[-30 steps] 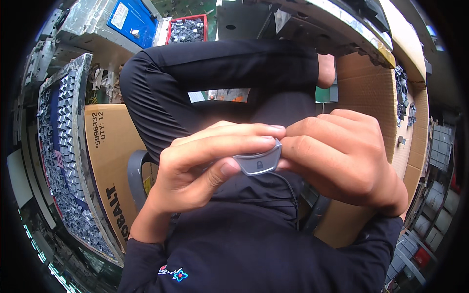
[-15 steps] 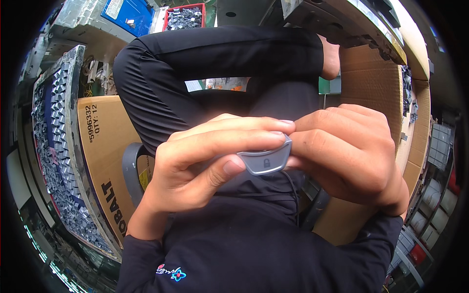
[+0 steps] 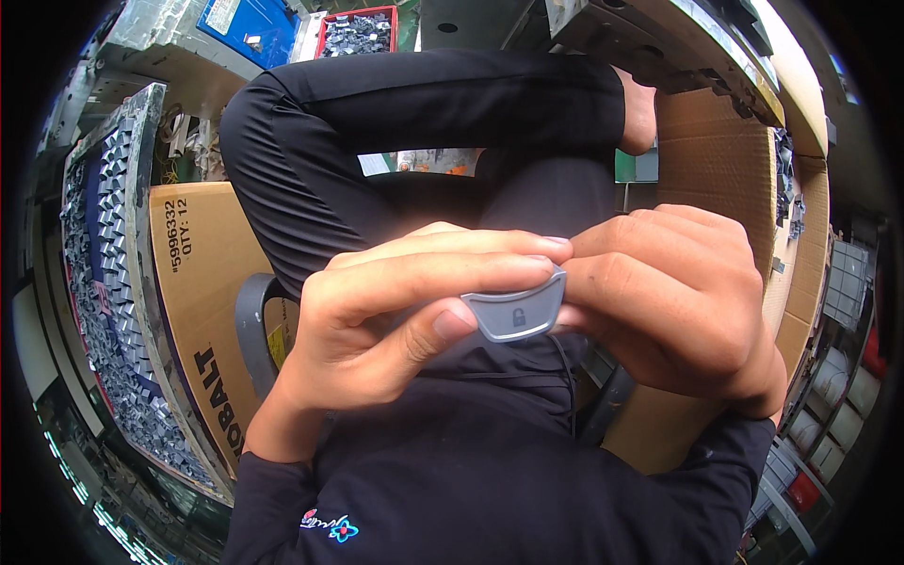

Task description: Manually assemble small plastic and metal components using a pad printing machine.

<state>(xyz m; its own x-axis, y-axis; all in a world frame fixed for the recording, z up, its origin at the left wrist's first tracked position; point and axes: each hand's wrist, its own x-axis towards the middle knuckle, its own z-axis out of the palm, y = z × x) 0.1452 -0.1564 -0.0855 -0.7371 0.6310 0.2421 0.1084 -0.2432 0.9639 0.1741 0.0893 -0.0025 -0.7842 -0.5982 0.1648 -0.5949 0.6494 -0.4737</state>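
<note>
A small grey plastic piece point(image 3: 518, 315), curved like a shallow cup and marked with a padlock symbol, sits between my hands above my lap. My left hand point(image 3: 386, 311) pinches it, the thumb at its left end and the fingers stretched along its far edge. From the other side my right hand point(image 3: 664, 297) closes its fingertips on the piece's right end. The right fingers hide that end, and the back of the piece is out of sight.
A rack of many metal parts point(image 3: 115, 188) stands at my left beside a cardboard box point(image 3: 202, 282). Another open carton point(image 3: 711, 151) is at my right. A red bin point(image 3: 356, 33) of small parts and a blue panel point(image 3: 247, 28) lie beyond my bent leg.
The grey piece has shifted very slightly right and down, its face tilted a little more into view. Both hands keep nearly the same grip.
</note>
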